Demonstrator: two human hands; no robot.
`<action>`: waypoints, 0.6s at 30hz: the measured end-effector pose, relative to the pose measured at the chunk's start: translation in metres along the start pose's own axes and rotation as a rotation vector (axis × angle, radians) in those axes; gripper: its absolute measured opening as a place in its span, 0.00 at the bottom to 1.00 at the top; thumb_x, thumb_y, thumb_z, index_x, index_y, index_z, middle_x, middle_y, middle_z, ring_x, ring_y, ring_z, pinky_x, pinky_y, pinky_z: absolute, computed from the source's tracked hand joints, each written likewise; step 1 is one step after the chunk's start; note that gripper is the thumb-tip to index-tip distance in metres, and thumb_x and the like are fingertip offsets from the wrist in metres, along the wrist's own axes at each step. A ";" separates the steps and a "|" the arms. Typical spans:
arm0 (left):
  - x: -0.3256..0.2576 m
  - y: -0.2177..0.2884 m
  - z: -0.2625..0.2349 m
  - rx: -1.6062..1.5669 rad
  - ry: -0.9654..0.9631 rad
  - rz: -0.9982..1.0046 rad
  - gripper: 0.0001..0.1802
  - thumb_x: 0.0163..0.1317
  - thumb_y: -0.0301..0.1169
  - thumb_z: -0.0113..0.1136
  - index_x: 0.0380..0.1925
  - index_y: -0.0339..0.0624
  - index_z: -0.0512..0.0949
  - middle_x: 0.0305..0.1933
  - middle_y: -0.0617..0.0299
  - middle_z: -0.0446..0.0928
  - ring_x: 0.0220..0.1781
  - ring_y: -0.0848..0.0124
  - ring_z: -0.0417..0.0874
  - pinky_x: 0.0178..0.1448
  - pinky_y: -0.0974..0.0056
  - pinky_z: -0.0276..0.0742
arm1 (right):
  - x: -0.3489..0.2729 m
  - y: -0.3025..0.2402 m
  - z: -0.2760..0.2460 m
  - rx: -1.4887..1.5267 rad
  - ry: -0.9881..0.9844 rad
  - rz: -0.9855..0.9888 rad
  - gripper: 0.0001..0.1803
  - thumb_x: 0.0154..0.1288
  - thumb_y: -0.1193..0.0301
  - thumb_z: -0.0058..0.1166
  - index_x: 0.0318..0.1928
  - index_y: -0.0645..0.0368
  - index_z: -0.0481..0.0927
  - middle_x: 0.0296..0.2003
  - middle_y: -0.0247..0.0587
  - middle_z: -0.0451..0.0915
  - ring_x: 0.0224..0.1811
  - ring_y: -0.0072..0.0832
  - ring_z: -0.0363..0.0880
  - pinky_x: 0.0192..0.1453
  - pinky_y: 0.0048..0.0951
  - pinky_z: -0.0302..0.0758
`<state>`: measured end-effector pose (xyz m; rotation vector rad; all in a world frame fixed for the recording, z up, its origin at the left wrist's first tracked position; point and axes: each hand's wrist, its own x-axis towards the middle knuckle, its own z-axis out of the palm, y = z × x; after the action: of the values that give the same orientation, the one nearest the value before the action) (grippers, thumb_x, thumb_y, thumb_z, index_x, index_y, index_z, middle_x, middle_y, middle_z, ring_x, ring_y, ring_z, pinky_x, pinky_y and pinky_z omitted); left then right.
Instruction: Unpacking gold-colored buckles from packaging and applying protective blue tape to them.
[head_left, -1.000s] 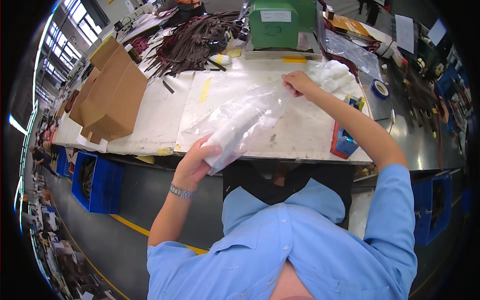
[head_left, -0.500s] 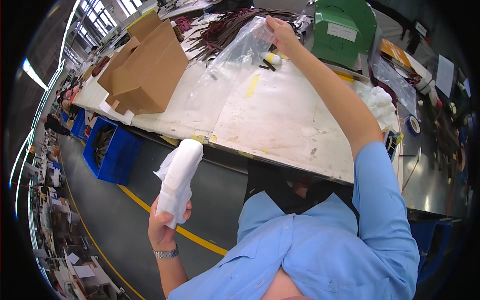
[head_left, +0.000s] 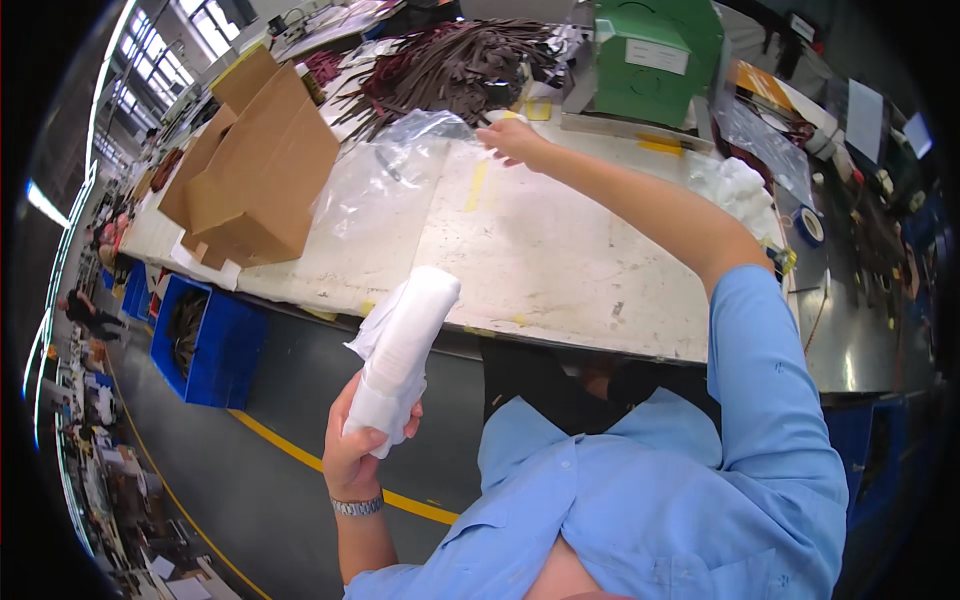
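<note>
My left hand (head_left: 362, 437) is wrapped round the lower end of a white roll (head_left: 405, 335) of thin sheet material, its loose edge sticking out at the side. The roll is tilted upward just off the table's front edge. Over the table, my right hand (head_left: 515, 142) has its fingers apart, with nothing visible in them. Beside its fingertips a crumpled clear plastic bag (head_left: 395, 165) lies on the white tabletop (head_left: 540, 250). Part of a white and yellow object (head_left: 505, 116) shows behind the right hand.
An open cardboard box (head_left: 255, 170) stands at the table's left. Dark strips (head_left: 440, 70) are heaped at the back, beside a green metal housing (head_left: 645, 60). Crumpled white material (head_left: 735, 195) and blue tape (head_left: 808, 227) lie right. A blue bin (head_left: 210, 345) stands on the floor.
My right hand has come down and left and let go of the clear bag, which now lies crumpled on the table. My left hand has moved right with the white roll.
</note>
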<state>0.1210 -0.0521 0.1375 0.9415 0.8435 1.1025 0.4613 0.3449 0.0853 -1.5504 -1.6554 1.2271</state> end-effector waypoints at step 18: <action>0.280 -0.095 0.351 0.716 -0.769 0.320 0.41 0.51 0.31 0.70 0.69 0.28 0.77 0.57 0.46 0.86 0.58 0.61 0.87 0.64 0.61 0.81 | -0.391 0.090 -0.282 0.500 0.295 0.153 0.32 0.73 0.58 0.72 0.68 0.63 0.78 0.60 0.48 0.85 0.60 0.38 0.89 0.60 0.44 0.92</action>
<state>0.5405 0.1340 0.1544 1.9890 0.4311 0.5799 0.8177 0.0279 0.1990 -1.4659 -0.9659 1.2915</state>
